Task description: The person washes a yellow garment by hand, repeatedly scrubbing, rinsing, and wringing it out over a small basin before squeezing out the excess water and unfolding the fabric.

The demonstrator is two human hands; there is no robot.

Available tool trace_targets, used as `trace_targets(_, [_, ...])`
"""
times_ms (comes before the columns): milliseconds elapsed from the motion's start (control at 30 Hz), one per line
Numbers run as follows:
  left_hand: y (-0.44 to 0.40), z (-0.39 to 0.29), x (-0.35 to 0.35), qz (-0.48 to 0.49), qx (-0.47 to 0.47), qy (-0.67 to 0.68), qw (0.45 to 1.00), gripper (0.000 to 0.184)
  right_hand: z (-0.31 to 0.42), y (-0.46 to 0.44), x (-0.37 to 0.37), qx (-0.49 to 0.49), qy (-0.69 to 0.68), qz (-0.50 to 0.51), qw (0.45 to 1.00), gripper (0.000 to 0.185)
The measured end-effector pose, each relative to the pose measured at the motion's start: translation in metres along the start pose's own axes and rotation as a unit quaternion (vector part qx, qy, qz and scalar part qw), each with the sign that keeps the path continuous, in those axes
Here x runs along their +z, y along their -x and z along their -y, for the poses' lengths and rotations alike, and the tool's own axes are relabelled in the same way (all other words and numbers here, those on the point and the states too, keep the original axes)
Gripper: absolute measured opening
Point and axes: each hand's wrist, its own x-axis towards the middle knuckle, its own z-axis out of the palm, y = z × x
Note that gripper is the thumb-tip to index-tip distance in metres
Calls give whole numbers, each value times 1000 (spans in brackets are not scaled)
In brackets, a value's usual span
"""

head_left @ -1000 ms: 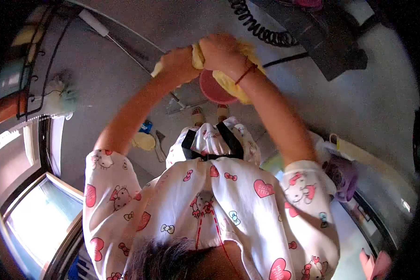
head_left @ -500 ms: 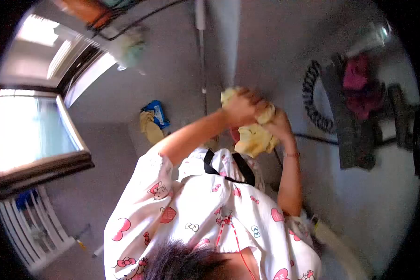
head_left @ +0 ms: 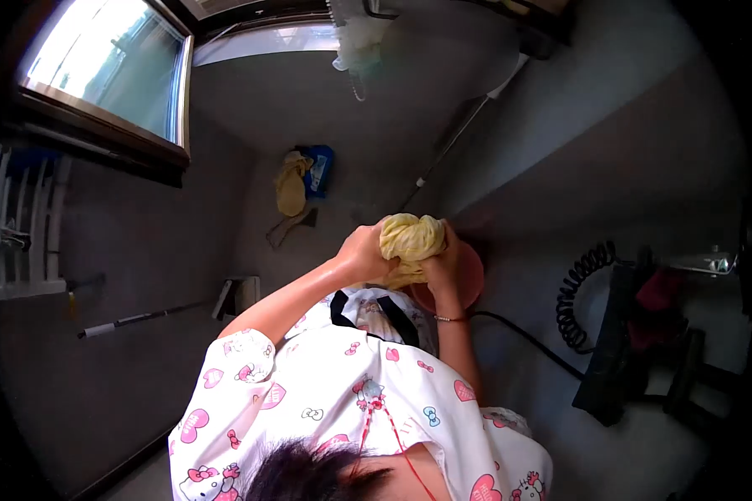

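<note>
A wet-looking, pale yellow cloth (head_left: pixel 412 237) is bunched and twisted between my two hands, in front of my body. My left hand (head_left: pixel 363 253) is closed round its left side. On the right side my right hand (head_left: pixel 441 265) grips it, a thin band on the wrist. Part of the cloth hangs below the hands. Behind and below my right hand stands a reddish-pink bucket (head_left: pixel 470 280), partly hidden by the hand and forearm. The inside of the bucket cannot be made out.
Beige slippers (head_left: pixel 292 185) and a blue packet (head_left: pixel 318 171) lie on the floor ahead. A long pole (head_left: pixel 449 147) leans there. An open window (head_left: pixel 113 71) is at upper left. To the right are a coiled black hose (head_left: pixel 573 301) and a dark rack (head_left: pixel 614 359).
Both hands have come lower and nearer my body with the cloth, which is now bunched into a tighter twist. The view has turned, showing more of the bucket.
</note>
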Motion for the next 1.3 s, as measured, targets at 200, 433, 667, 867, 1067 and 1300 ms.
trace_targets(200, [-12,-8,-5,-29,137,30,990,37,7,10,-8,34,-100,-143,984,38])
trace_targets(433, [-10,-47,-23,133,179,136,965,54,43,51,-19,5,-135,-171,976,33])
trace_targets(667, [-32,-33,-68,216,5,481,850,62,81,23,4,26,-300,-175,937,63])
trace_targets(867, [-16,-2,-97,102,-79,562,817,54,67,31,-6,75,-138,-81,984,54])
trace_targets(1067, [-72,3,-178,-151,135,518,831,44,37,56,-15,232,-79,-139,959,34])
trace_targets(1300, [-192,16,-267,-207,109,606,760,38,29,68,-6,290,-131,-181,930,27])
